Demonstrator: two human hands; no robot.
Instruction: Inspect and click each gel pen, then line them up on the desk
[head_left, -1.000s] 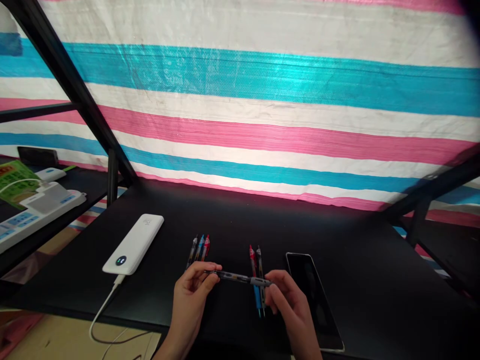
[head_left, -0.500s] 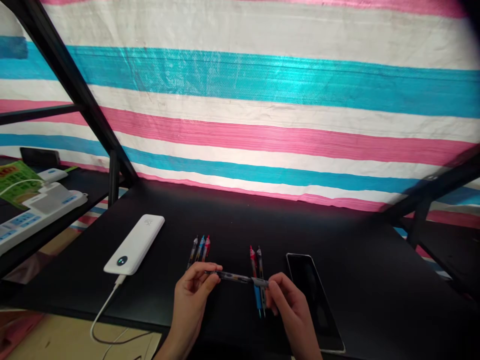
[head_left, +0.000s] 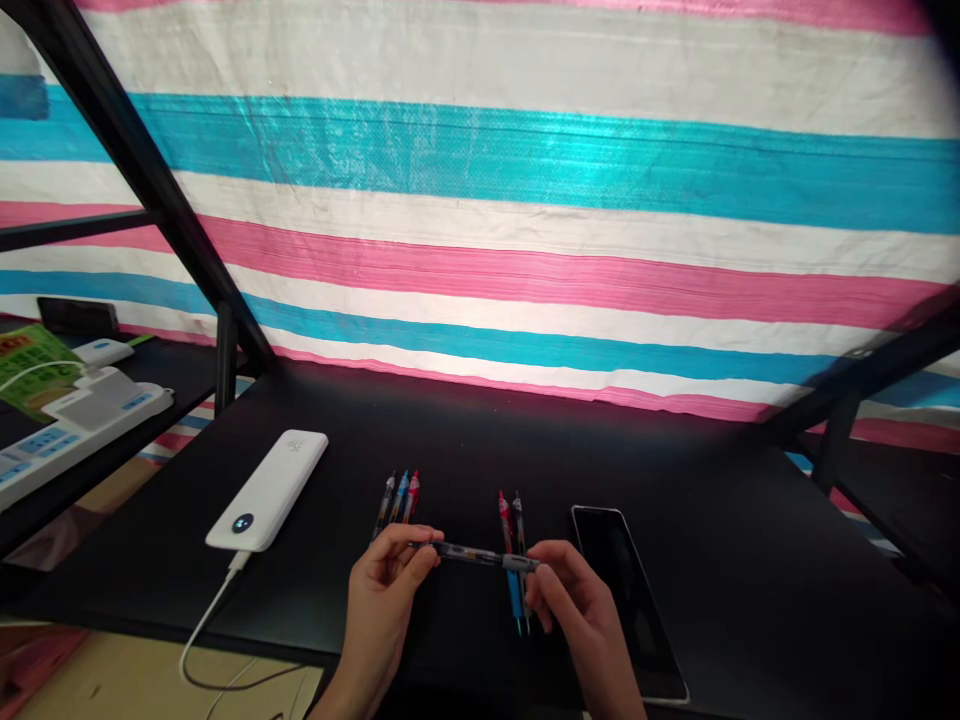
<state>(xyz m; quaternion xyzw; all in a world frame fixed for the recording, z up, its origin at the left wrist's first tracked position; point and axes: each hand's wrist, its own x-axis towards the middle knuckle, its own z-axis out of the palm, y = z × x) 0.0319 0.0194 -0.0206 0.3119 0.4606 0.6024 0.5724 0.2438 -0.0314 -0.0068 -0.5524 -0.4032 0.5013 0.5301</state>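
A dark, see-through pen with a grey end piece is held level above the black table, stretched between both hands. My left hand pinches its left end between thumb and fingers. At the grey end, my right hand closes its thumb and index finger around the tip. Behind my left hand lie a black pen, a blue-topped pen and a red-topped pen, side by side. Under the held pen's right end lie another red-topped pen and a black-topped pen; a blue barrel part shows below.
A black phone lies right of my right hand. On the left, a white power bank has a white cable running off the table edge. A power strip sits on the neighbouring table. A striped sheet hangs behind.
The fingers of my right hand have shifted slightly on the grey end, and the pen looks turned a little there. My left hand stays in place.
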